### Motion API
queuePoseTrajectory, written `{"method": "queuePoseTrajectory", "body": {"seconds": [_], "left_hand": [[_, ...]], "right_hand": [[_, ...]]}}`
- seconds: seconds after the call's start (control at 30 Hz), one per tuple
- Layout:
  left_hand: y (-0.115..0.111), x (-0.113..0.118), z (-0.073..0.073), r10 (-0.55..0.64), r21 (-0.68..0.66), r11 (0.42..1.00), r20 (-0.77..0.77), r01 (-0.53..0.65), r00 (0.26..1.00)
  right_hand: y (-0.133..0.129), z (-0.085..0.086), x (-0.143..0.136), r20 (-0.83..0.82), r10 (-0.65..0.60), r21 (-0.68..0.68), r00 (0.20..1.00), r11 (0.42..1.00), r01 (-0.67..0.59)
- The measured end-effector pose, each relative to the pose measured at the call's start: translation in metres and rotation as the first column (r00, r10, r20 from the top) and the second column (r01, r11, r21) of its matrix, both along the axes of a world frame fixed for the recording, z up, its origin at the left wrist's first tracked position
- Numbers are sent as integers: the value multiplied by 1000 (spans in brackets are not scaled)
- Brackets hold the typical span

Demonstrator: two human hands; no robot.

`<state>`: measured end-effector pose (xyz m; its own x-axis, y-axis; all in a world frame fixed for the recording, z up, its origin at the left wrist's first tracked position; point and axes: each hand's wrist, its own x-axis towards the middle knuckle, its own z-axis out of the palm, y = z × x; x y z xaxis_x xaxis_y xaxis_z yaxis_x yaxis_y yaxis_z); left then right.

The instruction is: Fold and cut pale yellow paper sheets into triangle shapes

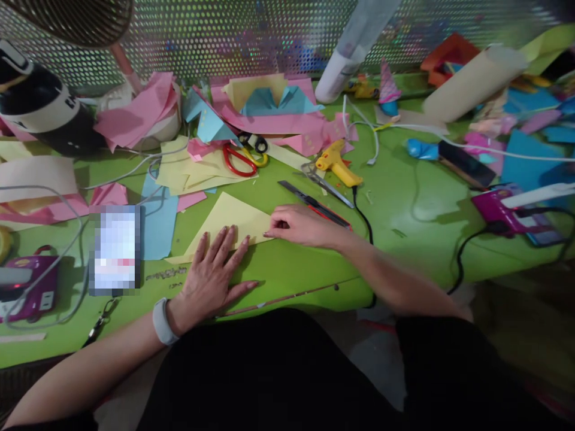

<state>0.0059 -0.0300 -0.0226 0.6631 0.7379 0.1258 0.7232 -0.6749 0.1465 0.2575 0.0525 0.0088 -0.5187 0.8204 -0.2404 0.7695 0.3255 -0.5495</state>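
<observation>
Green table (404, 239), person seated at front edge. Yellow paper (229, 218) lies flat near the front edge, left of middle, one corner pointing to the back edge. Left hand (214, 272) palm down on it, fingers spread apart, gripping nothing, fingertips on the paper, thumb out on bare table; light wristband (165, 322) on that wrist. Right hand (291, 226) at the paper's right corner, fingers curled, thumb and forefinger close together; can't tell if they pinch the corner or only press on it. Black-and-red cutter (314, 206) just beyond right hand, lying at a slant. Yellow glue gun (338, 163) farther toward back edge, black cord running to front edge. Red-and-yellow scissors handles (234, 170) near other yellow sheets (188, 170), behind the worked paper. Blue sheet (159, 221) left of it, phone (115, 248) left of that, screen pixelated. Purple power strip (45, 275) toward front-left corner, another purple power block (505, 209) toward right end. Along back edge: black bottle (54, 117) at back-left corner, pink sheets (141, 111), pale roll (476, 81) toward back-right corner.
</observation>
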Motion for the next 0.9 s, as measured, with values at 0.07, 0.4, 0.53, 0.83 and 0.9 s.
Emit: {"method": "queuePoseTrajectory", "body": {"seconds": [0.07,0.4,0.53,0.83,0.9], "left_hand": [[1,0,1,-3,-8,1000,-5,3,1000],[5,-1,2,14,11,1000,-29,-14,999],[5,0,2,19,12,1000,-32,-19,999],[5,1,1,15,15,1000,-32,-15,999],[5,0,-1,9,18,1000,-34,-8,999]], "right_hand": [[0,1,-1,27,-10,5,1000,1000,10],[-1,5,-5,90,-47,9,995,999,46],[1,1,-2,57,-49,-1,997,999,49],[3,-2,6,-55,-4,-40,998,999,1],[3,0,5,-37,-9,-60,999,998,7]]}}
